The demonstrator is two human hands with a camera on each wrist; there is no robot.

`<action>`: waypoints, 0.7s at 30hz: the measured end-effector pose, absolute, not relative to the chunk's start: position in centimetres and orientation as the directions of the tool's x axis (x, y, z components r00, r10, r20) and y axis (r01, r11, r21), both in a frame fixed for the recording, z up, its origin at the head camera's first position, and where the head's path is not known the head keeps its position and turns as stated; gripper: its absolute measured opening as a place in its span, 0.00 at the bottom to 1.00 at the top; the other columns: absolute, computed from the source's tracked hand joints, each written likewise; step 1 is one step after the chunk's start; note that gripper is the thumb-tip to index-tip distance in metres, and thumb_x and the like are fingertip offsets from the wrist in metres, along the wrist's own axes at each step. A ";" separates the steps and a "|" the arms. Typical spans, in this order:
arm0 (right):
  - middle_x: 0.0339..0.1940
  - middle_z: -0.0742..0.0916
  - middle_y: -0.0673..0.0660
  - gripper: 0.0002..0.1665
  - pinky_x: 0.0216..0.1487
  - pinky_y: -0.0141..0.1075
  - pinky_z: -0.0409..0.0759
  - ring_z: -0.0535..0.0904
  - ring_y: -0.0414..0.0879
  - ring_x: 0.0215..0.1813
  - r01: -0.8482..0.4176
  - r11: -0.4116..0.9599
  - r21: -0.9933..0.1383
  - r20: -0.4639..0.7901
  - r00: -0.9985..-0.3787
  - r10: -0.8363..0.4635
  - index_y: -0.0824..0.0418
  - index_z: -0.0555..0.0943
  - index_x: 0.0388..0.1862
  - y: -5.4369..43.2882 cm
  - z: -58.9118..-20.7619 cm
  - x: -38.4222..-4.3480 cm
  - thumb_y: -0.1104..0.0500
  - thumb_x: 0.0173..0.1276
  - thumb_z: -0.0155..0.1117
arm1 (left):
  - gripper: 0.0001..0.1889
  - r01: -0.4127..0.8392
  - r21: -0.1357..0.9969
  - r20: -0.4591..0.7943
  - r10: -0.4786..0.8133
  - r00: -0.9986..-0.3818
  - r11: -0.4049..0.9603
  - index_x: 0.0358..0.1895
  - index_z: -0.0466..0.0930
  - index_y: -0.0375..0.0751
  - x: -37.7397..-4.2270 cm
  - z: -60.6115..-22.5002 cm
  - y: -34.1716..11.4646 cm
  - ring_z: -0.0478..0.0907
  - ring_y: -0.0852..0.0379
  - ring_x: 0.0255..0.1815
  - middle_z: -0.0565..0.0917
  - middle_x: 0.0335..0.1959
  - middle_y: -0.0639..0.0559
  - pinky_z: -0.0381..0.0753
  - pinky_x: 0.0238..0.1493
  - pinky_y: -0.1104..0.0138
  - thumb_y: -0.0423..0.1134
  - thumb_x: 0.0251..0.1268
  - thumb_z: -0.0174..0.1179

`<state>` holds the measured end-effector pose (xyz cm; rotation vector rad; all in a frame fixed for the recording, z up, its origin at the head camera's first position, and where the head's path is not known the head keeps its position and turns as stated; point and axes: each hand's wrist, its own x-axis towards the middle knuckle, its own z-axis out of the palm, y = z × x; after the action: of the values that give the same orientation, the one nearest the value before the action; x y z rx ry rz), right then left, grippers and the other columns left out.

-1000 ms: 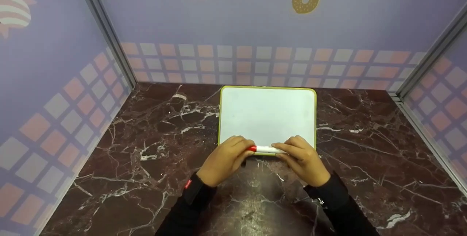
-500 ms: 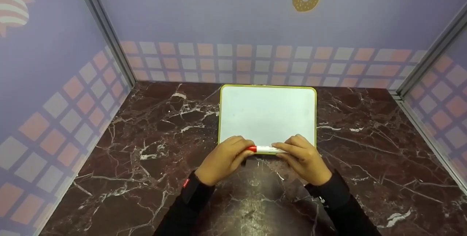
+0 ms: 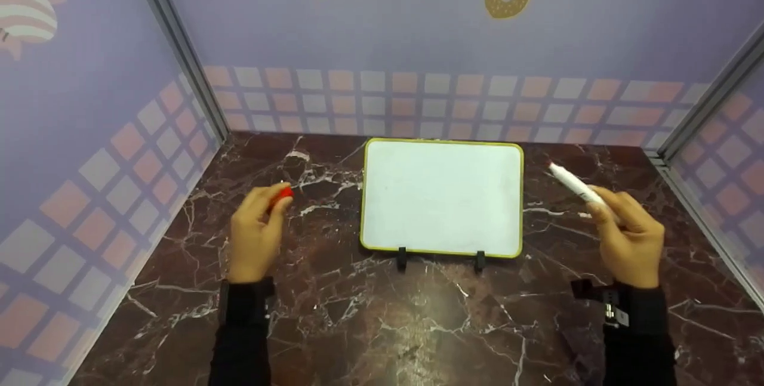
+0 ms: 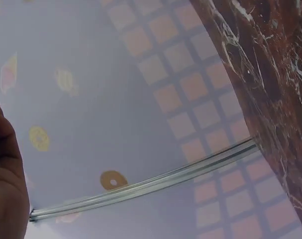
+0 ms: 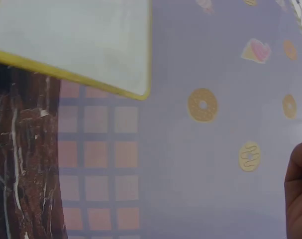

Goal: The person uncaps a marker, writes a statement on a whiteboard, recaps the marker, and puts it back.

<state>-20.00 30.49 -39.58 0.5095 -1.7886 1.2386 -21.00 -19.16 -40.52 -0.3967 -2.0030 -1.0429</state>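
Between thumb and fingers, my left hand [image 3: 255,234] pinches a red marker cap [image 3: 283,194], to the left of the whiteboard. My right hand [image 3: 632,237] grips the white barrel of an uncapped marker [image 3: 573,183] on the other side, its red tip pointing up and to the left. The whiteboard [image 3: 441,195], edged in yellow, stands between the hands and touches neither; its surface bears no writing that I can make out. Only part of the left hand [image 4: 6,184] shows in the left wrist view, and the cap is hidden there. The right wrist view shows little of the right hand [image 5: 299,191].
Two black feet [image 3: 401,258] hold the whiteboard's lower edge. Dark red marbled tabletop [image 3: 382,326] stretches around it. Patterned lilac panels [image 3: 418,28] close off the back and both sides, joined by metal corner posts [image 3: 179,46].
Both hands held the capped marker before the whiteboard's lower edge. Now the cap is off: the left hand has moved left with it, the right hand right with the marker. The board's feet are uncovered.
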 end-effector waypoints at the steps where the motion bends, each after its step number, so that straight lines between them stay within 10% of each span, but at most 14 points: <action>1: 0.23 0.77 0.45 0.12 0.26 0.22 0.60 0.64 0.33 0.23 -0.728 0.424 -0.539 0.831 -0.542 0.126 0.78 0.84 0.43 30.9 -39.5 -20.1 0.76 0.60 0.65 | 0.12 0.568 0.552 0.759 -0.085 -0.646 0.610 0.48 0.85 0.32 -21.1 -40.5 -19.2 0.74 0.65 0.32 0.85 0.37 0.42 0.73 0.35 0.81 0.29 0.61 0.64; 12: 0.25 0.78 0.44 0.16 0.26 0.23 0.61 0.65 0.33 0.25 -0.689 0.450 -0.567 0.789 -0.611 0.059 0.75 0.84 0.45 29.6 -39.3 -20.2 0.80 0.56 0.65 | 0.12 0.293 0.563 0.437 0.022 -0.899 0.773 0.49 0.81 0.39 -22.2 -42.6 -17.7 0.77 0.49 0.40 0.84 0.42 0.44 0.76 0.43 0.57 0.36 0.63 0.65; 21: 0.24 0.77 0.46 0.18 0.24 0.25 0.59 0.64 0.34 0.25 -0.665 0.464 -0.586 0.755 -0.656 0.012 0.73 0.85 0.47 29.4 -40.9 -20.9 0.79 0.56 0.65 | 0.10 0.134 0.511 0.241 0.008 -0.970 0.849 0.43 0.80 0.40 -23.1 -45.4 -18.9 0.81 0.42 0.43 0.84 0.39 0.43 0.77 0.47 0.48 0.32 0.58 0.65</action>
<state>-20.94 29.42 -40.86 0.5417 -2.0055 1.2220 -23.14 -18.87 -45.44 -0.1091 -2.7964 -0.7965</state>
